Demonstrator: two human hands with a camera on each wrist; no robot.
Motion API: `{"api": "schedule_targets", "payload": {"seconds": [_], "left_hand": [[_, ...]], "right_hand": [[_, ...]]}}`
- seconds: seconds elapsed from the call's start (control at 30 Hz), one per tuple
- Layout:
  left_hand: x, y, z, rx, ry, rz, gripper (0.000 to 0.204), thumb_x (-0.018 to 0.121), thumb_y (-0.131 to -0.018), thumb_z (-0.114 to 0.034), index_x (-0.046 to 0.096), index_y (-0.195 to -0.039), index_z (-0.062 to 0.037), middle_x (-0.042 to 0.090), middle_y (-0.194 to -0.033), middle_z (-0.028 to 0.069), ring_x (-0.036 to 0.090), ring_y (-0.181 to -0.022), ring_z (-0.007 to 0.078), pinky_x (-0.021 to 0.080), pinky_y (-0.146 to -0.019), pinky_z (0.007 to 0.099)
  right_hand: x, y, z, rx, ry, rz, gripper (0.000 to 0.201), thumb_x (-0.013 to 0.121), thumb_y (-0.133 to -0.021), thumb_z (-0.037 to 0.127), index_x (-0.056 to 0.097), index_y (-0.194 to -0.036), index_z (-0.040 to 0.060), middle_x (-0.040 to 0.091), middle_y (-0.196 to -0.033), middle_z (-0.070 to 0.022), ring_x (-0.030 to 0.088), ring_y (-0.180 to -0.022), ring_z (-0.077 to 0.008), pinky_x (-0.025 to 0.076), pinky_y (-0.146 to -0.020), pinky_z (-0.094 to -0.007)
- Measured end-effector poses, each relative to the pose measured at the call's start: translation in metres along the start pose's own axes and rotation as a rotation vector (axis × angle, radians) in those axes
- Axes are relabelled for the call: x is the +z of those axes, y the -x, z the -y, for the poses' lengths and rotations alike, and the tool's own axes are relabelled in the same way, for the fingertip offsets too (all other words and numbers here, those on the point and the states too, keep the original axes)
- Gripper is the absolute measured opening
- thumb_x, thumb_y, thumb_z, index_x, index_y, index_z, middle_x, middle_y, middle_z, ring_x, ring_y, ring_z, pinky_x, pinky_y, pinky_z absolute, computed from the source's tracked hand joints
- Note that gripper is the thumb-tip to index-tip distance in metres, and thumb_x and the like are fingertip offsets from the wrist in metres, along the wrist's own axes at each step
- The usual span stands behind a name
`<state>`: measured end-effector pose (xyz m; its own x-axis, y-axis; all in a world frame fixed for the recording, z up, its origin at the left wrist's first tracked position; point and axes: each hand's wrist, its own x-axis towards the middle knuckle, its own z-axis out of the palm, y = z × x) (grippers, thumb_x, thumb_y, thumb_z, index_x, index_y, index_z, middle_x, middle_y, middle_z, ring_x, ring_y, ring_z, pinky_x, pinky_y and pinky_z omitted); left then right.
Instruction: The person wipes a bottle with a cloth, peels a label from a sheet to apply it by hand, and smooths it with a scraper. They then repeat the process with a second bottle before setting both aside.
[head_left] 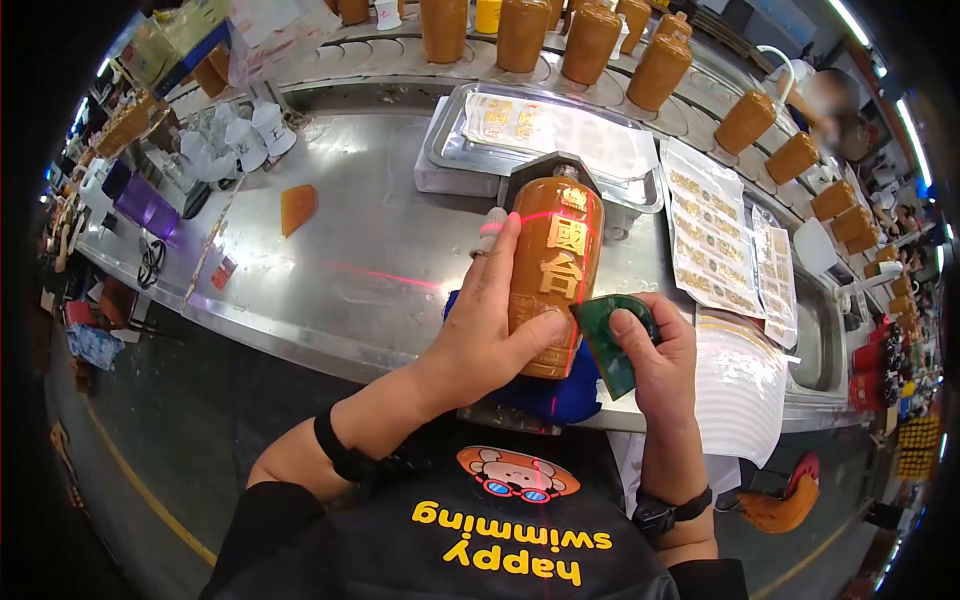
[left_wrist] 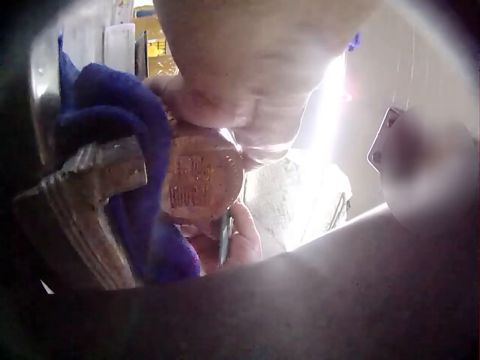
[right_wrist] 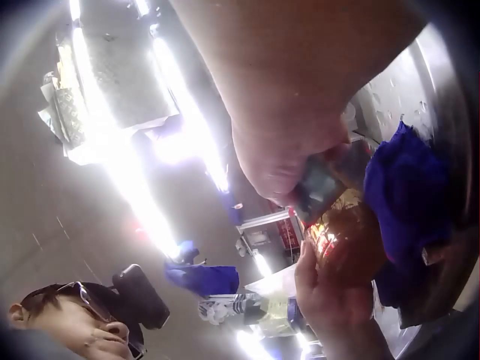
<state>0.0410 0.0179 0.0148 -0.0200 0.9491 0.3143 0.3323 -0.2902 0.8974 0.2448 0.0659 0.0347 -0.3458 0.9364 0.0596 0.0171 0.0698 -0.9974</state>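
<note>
A brown glazed bottle (head_left: 556, 262) with raised gold characters lies tilted, its neck in a dark angular holder (head_left: 530, 172) and its base over a blue cloth (head_left: 560, 397). The left hand (head_left: 490, 320) grips its side, thumb across the lower front. In the right hand (head_left: 655, 350) a dark green flat scraper (head_left: 608, 340) is pinched between thumb and fingers, its edge at the bottle's lower right side. The left wrist view shows the bottle's base (left_wrist: 202, 176) beside the blue cloth (left_wrist: 124, 105); the right wrist view shows the green scraper (right_wrist: 319, 187) against the bottle (right_wrist: 349, 240).
Behind the bottle is a metal tray (head_left: 450, 130) with gold label sheets; more sheets (head_left: 710, 225) lie at right, near a sink (head_left: 825, 340). Brown bottles (head_left: 590, 45) line a conveyor at the back. An amber scraper (head_left: 297, 208) and purple cup (head_left: 145, 205) are at left.
</note>
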Motion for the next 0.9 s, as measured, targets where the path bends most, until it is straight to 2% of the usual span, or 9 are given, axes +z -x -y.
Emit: {"api": "schedule_targets", "payload": {"seconds": [0.1, 0.2, 0.33, 0.4, 0.47, 0.57, 0.7, 0.83, 0.9], "left_hand": [[-0.004, 0.001, 0.001, -0.005, 0.069, 0.018, 0.085, 0.061, -0.09, -0.025, 0.008, -0.149, 0.0056, 0.027, -0.146, 0.0288, 0.028, -0.138, 0.0373, 0.022, -0.114, 0.0417], [-0.01, 0.001, 0.0, -0.029, 0.174, 0.028, 0.083, 0.059, -0.091, -0.023, 0.008, -0.15, 0.0051, 0.024, -0.15, 0.0274, 0.025, -0.141, 0.0342, 0.021, -0.115, 0.0403], [-0.013, 0.008, 0.019, -0.062, 0.485, 0.028, 0.083, 0.06, -0.089, -0.021, 0.009, -0.15, 0.0034, 0.022, -0.152, 0.0259, 0.023, -0.144, 0.0318, 0.018, -0.116, 0.0415], [-0.024, 0.02, 0.019, -0.02, 0.329, 0.086, 0.087, 0.062, -0.087, -0.022, 0.009, -0.151, 0.0022, 0.023, -0.152, 0.0253, 0.022, -0.144, 0.0326, 0.017, -0.116, 0.0454], [-0.037, 0.032, 0.013, 0.083, -0.095, 0.182, 0.092, 0.066, -0.083, -0.024, 0.009, -0.151, 0.0009, 0.025, -0.152, 0.0246, 0.022, -0.144, 0.0346, 0.015, -0.115, 0.0506], [-0.025, 0.037, 0.023, 0.107, -0.36, 0.104, 0.101, 0.072, -0.078, -0.036, 0.011, -0.15, 0.0005, 0.031, -0.148, 0.0227, 0.028, -0.138, 0.038, 0.011, -0.114, 0.0581], [-0.025, 0.033, 0.02, 0.213, -0.513, 0.021, 0.106, 0.075, -0.074, -0.045, 0.017, -0.148, 0.0037, 0.036, -0.144, 0.0228, 0.033, -0.135, 0.0381, 0.011, -0.113, 0.0598], [-0.039, 0.029, 0.026, 0.286, -0.529, -0.055, 0.107, 0.075, -0.072, -0.049, 0.02, -0.147, 0.0044, 0.04, -0.142, 0.0222, 0.033, -0.134, 0.0378, 0.012, -0.112, 0.0604], [-0.033, 0.029, 0.034, 0.194, -0.505, -0.035, 0.109, 0.076, -0.071, -0.052, 0.023, -0.147, 0.0044, 0.042, -0.14, 0.0216, 0.032, -0.134, 0.0381, 0.011, -0.112, 0.0598]], "right_hand": [[0.001, 0.0, 0.007, -0.028, 0.114, -0.048, 0.019, 0.073, -0.084, 0.012, 0.065, -0.097, 0.0012, 0.062, -0.077, -0.0018, 0.056, -0.068, -0.0086, 0.045, -0.058, -0.0218], [0.006, 0.0, 0.015, -0.75, 0.692, 0.0, 0.025, 0.076, -0.074, 0.002, 0.066, -0.097, 0.0033, 0.06, -0.077, -0.0073, 0.056, -0.067, -0.0169, 0.045, -0.058, -0.0283], [0.015, 0.003, 0.051, -0.6, 0.583, 0.5, 0.023, 0.077, -0.073, 0.007, 0.067, -0.093, 0.0067, 0.06, -0.081, -0.0084, 0.057, -0.07, -0.0255, 0.045, -0.064, -0.0355], [0.014, -0.012, 0.04, -0.356, 0.557, 0.255, 0.018, 0.075, -0.078, 0.01, 0.066, -0.093, 0.0047, 0.06, -0.078, -0.0094, 0.057, -0.065, -0.0238, 0.045, -0.059, -0.0335], [0.015, -0.027, 0.038, -0.573, 0.718, -0.041, 0.015, 0.072, -0.081, 0.008, 0.064, -0.093, 0.0019, 0.059, -0.076, -0.0099, 0.058, -0.063, -0.019, 0.046, -0.058, -0.0309], [0.026, -0.019, 0.055, -0.464, 0.525, 0.406, 0.013, 0.071, -0.082, 0.006, 0.063, -0.091, 0.0014, 0.059, -0.077, -0.0107, 0.059, -0.065, -0.0249, 0.046, -0.058, -0.0313], [0.022, -0.033, 0.047, -0.703, 0.884, -0.157, 0.016, 0.07, -0.077, 0.001, 0.064, -0.091, 0.0038, 0.056, -0.072, -0.0088, 0.055, -0.064, -0.0248, 0.044, -0.059, -0.0345], [0.047, -0.007, 0.059, -0.856, 0.75, 0.436, 0.035, 0.077, -0.063, -0.005, 0.068, -0.095, 0.0057, 0.055, -0.081, -0.0077, 0.055, -0.068, -0.0239, 0.045, -0.059, -0.0338], [0.039, -0.01, 0.054, -0.753, 0.791, 0.26, 0.038, 0.079, -0.061, -0.002, 0.069, -0.096, 0.0072, 0.055, -0.082, -0.007, 0.055, -0.069, -0.0236, 0.046, -0.061, -0.0342]]}}
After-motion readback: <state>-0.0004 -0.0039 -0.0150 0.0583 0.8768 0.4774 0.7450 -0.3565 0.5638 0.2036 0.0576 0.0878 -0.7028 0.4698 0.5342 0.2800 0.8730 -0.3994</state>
